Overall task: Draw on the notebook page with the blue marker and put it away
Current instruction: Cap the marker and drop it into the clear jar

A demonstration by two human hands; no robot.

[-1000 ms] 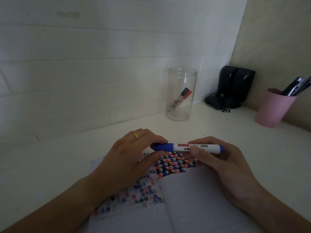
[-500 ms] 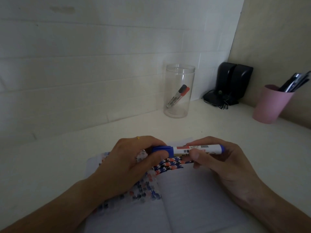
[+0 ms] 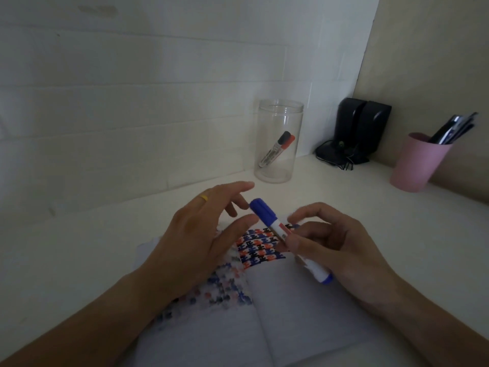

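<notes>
Blue marker (image 3: 280, 230), capped, has swung from level to tilted above the notebook (image 3: 304, 308), gripped only by my right hand (image 3: 336, 242) since my left hand (image 3: 201, 234) spread off its cap, so I judge stowing comes next.

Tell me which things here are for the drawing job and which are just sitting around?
For the job: blue marker, held in the right hand; left hand, open; notebook; clear jar holding two markers.

Just sitting around: pink cup of pens; black speakers.
</notes>
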